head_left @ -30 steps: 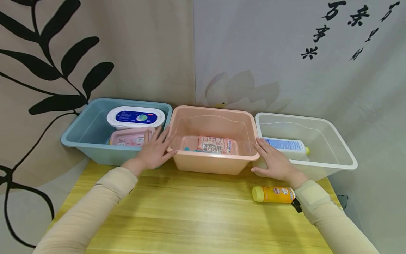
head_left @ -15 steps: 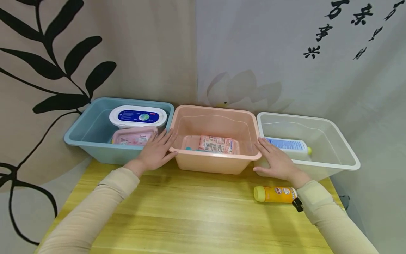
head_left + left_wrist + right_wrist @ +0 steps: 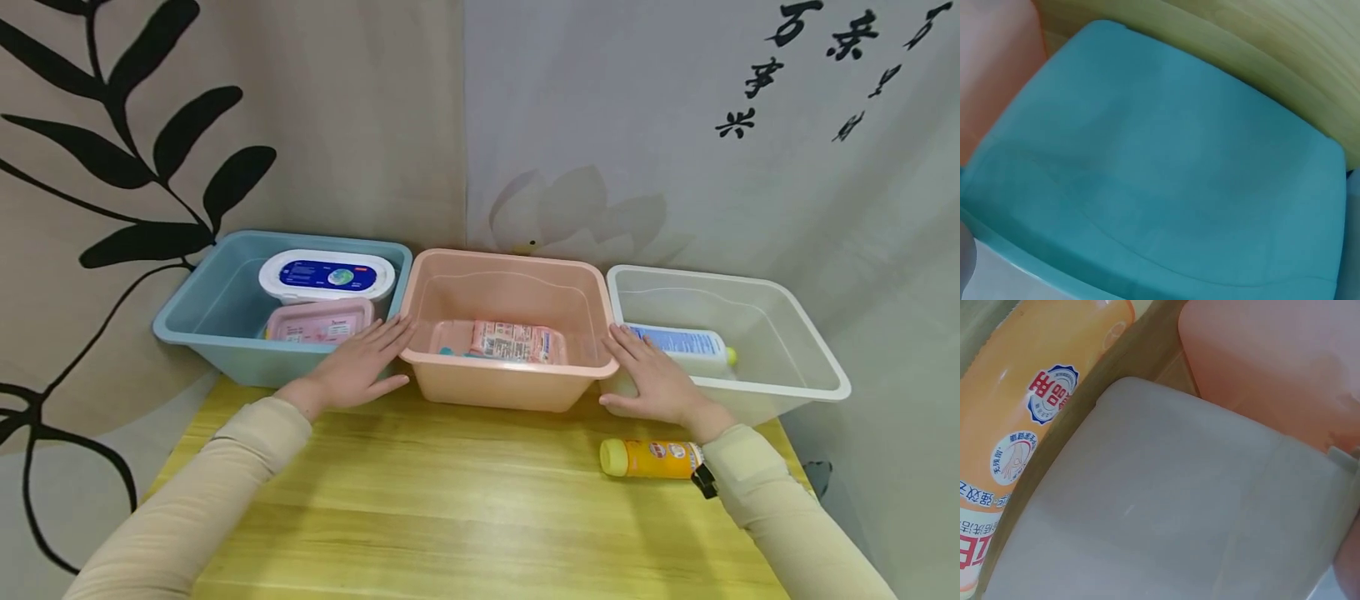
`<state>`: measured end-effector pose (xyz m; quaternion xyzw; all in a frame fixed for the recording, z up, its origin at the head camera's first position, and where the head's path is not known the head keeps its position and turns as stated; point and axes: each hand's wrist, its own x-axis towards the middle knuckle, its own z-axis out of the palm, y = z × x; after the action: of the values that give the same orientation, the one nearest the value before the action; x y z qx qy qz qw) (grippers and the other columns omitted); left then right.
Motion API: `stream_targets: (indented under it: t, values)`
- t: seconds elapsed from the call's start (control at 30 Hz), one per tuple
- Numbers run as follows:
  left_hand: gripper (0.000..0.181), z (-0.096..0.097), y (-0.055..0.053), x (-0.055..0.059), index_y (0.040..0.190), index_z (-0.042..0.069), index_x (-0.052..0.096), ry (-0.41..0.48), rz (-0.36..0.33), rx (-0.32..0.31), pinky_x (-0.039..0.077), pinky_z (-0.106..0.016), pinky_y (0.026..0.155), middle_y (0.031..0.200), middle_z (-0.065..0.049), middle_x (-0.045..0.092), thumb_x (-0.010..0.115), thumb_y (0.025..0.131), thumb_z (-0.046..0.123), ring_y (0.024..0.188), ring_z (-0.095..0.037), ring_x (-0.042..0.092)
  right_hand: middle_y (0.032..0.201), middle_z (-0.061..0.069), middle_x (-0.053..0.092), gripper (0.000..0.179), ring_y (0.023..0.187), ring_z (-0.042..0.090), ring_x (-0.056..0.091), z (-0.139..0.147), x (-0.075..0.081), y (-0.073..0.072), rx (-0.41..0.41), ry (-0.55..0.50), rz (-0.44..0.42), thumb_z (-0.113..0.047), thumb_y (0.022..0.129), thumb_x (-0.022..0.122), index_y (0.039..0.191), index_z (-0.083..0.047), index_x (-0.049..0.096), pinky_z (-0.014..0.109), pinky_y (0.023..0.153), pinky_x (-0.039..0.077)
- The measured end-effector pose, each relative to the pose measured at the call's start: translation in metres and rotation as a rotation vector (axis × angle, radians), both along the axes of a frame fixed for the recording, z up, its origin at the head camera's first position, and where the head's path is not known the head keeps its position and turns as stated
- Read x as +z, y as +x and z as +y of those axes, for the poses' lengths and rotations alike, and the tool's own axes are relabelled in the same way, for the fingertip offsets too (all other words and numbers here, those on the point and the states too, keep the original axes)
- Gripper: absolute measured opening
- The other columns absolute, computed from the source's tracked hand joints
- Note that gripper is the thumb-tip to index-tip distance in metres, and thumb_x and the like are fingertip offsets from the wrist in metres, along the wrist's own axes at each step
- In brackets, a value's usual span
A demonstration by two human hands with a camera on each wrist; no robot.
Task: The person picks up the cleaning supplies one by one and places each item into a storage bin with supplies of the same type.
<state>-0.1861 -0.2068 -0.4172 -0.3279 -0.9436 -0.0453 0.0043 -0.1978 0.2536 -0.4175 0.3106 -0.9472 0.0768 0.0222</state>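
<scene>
Resting with straight fingers and gripping nothing, the left hand (image 3: pixel 347 371) is lying by the blue bin (image 3: pixel 251 360) and peach bin (image 3: pixel 495 387), the right hand (image 3: pixel 651 379) by the peach bin and white bin (image 3: pixel 772 308). Lining up these three seems nearly finished; one orange bottle (image 3: pixel 652 459) is lying near right on the counter (image 3: pixel 450 500), perhaps left to place. Showing inside: left, one white box (image 3: pixel 327 277), one pink box (image 3: pixel 321 320); middle, one packet (image 3: pixel 512 342); right, one blue-labelled bottle (image 3: pixel 678 343).

Seemingly a home corner: printed cloth (image 3: pixel 360 133) (black leaves (image 3: pixel 197 117), brush lettering (image 3: pixel 853 35)) hangs behind the wood-grain tabletop (image 3: pixel 450 492), with plastic bins (image 3: pixel 495 387) along its far edge.
</scene>
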Motion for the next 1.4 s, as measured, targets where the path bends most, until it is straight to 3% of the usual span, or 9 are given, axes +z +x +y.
stream_targets:
  t: [0.13, 0.23, 0.43, 0.63, 0.83, 1.03, 1.07, 1.23, 1.4]
  values:
    - [0.073, -0.001, -0.001, -0.003, 0.150, 0.004, 0.015, 0.007, 0.039, -0.026, 0.013, -0.046, 0.118, 0.156, -0.016, 0.017, 0.042, 0.097, 0.045, 0.145, -0.030, 0.014, 0.153, 0.020, 0.024, 0.093, 0.142, 0.036, 0.020, 0.005, 0.003, 0.004, 0.016, -0.051, 0.039, -0.050, 0.077, 0.067, 0.147, -0.004, 0.026, 0.056, 0.114, 0.016]
    - [0.072, -0.002, -0.002, -0.006, 0.149, 0.002, 0.018, 0.008, 0.066, -0.044, 0.014, -0.046, 0.117, 0.156, -0.017, 0.018, 0.041, 0.097, 0.046, 0.145, -0.031, 0.015, 0.151, 0.019, 0.029, 0.090, 0.140, 0.037, 0.023, 0.014, 0.003, 0.008, 0.048, -0.103, 0.123, -0.056, 0.079, 0.064, 0.146, -0.007, 0.030, 0.051, 0.116, 0.014]
    - [0.071, -0.006, -0.003, -0.009, 0.149, 0.002, 0.019, 0.000, 0.097, -0.064, 0.014, -0.045, 0.118, 0.155, -0.017, 0.020, 0.039, 0.097, 0.046, 0.145, -0.031, 0.016, 0.148, 0.018, 0.034, 0.087, 0.136, 0.040, 0.027, 0.044, -0.004, 0.022, 0.101, -0.186, 0.266, -0.074, 0.084, 0.038, 0.146, -0.012, 0.033, 0.031, 0.119, -0.001]
    - [0.070, -0.009, -0.005, -0.011, 0.148, 0.002, 0.020, 0.003, 0.106, -0.101, 0.012, -0.041, 0.119, 0.155, -0.017, 0.020, 0.039, 0.097, 0.046, 0.144, -0.031, 0.016, 0.151, 0.014, 0.031, 0.087, 0.138, 0.032, 0.025, 0.078, -0.012, 0.046, 0.108, -0.212, 0.354, -0.073, 0.085, 0.036, 0.142, -0.006, 0.038, 0.033, 0.119, 0.003]
    - [0.070, -0.010, -0.004, -0.010, 0.149, 0.003, 0.019, 0.015, 0.100, -0.110, -0.003, -0.028, 0.119, 0.155, -0.017, 0.020, 0.039, 0.097, 0.046, 0.144, -0.031, 0.017, 0.148, 0.015, 0.035, 0.087, 0.138, 0.028, 0.026, 0.106, -0.025, 0.069, 0.101, -0.163, 0.417, -0.073, 0.085, 0.037, 0.139, -0.005, 0.042, 0.028, 0.118, 0.006]
    - [0.072, -0.010, -0.004, -0.009, 0.150, 0.005, 0.014, -0.006, 0.089, -0.101, -0.006, -0.025, 0.117, 0.156, -0.016, 0.018, 0.040, 0.097, 0.046, 0.145, -0.030, 0.016, 0.140, 0.020, 0.043, 0.089, 0.136, 0.029, 0.032, 0.122, -0.049, 0.079, 0.097, -0.156, 0.361, -0.072, 0.081, 0.046, 0.136, -0.001, 0.045, 0.023, 0.117, 0.009]
    - [0.072, -0.010, -0.004, -0.010, 0.151, 0.006, 0.012, -0.012, 0.087, -0.099, -0.007, -0.024, 0.117, 0.156, -0.015, 0.017, 0.040, 0.097, 0.046, 0.145, -0.030, 0.015, 0.139, 0.021, 0.044, 0.090, 0.134, 0.031, 0.033, 0.123, -0.053, 0.080, 0.093, -0.155, 0.345, -0.071, 0.080, 0.050, 0.135, -0.001, 0.045, 0.018, 0.116, 0.003]
    - [0.073, -0.011, -0.004, -0.012, 0.151, 0.007, 0.011, -0.002, 0.108, -0.104, -0.011, -0.020, 0.115, 0.156, -0.016, 0.019, 0.040, 0.097, 0.046, 0.144, -0.030, 0.017, 0.138, 0.021, 0.044, 0.095, 0.123, 0.038, 0.039, 0.125, -0.072, 0.085, 0.059, -0.112, 0.269, -0.053, 0.063, 0.076, 0.139, -0.006, 0.043, 0.010, 0.111, -0.001]
    - [0.072, -0.010, -0.005, -0.013, 0.151, 0.007, 0.013, 0.013, 0.140, -0.120, -0.009, -0.021, 0.116, 0.155, -0.017, 0.021, 0.039, 0.097, 0.047, 0.144, -0.030, 0.019, 0.136, 0.022, 0.044, 0.103, 0.117, 0.042, 0.042, 0.129, -0.087, 0.086, 0.030, -0.095, 0.223, -0.041, 0.054, 0.084, 0.140, -0.007, 0.041, 0.008, 0.110, -0.002]
